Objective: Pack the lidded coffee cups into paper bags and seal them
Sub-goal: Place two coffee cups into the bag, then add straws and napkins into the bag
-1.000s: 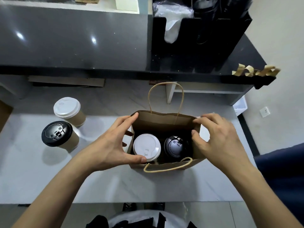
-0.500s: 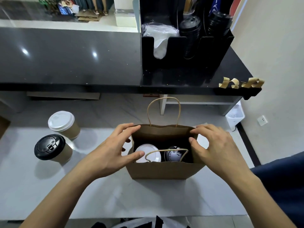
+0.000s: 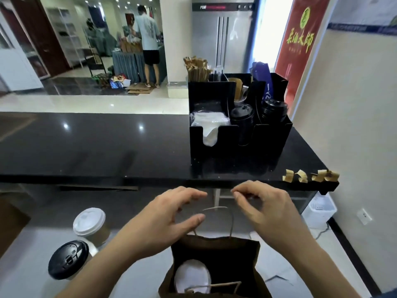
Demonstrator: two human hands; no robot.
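A brown paper bag [image 3: 214,250] stands open on the white worktop at the bottom middle. Inside it I see a white-lidded cup [image 3: 192,276]; the rest of the inside is dark. The bag's far handle [image 3: 217,208] rises between my hands. My left hand [image 3: 169,216] hovers above the bag's left rim, fingers loosely curved, thumb close to the handle. Over the right rim, my right hand [image 3: 264,209] also holds nothing, fingers loosely curved. A second white-lidded cup [image 3: 89,220] and a black-lidded cup [image 3: 68,259] stand on the worktop at the left.
A raised black counter [image 3: 96,147] runs across behind the worktop. On it stands a black organiser [image 3: 238,134] with napkins, lids and stirrers. Several curled brown tape pieces [image 3: 311,176] stick to the counter's right edge. A person stands far back in the room.
The view has tilted up towards the room. Both hands have left the bag's rim and risen to either side of its far handle. The bag and the cups stay put.
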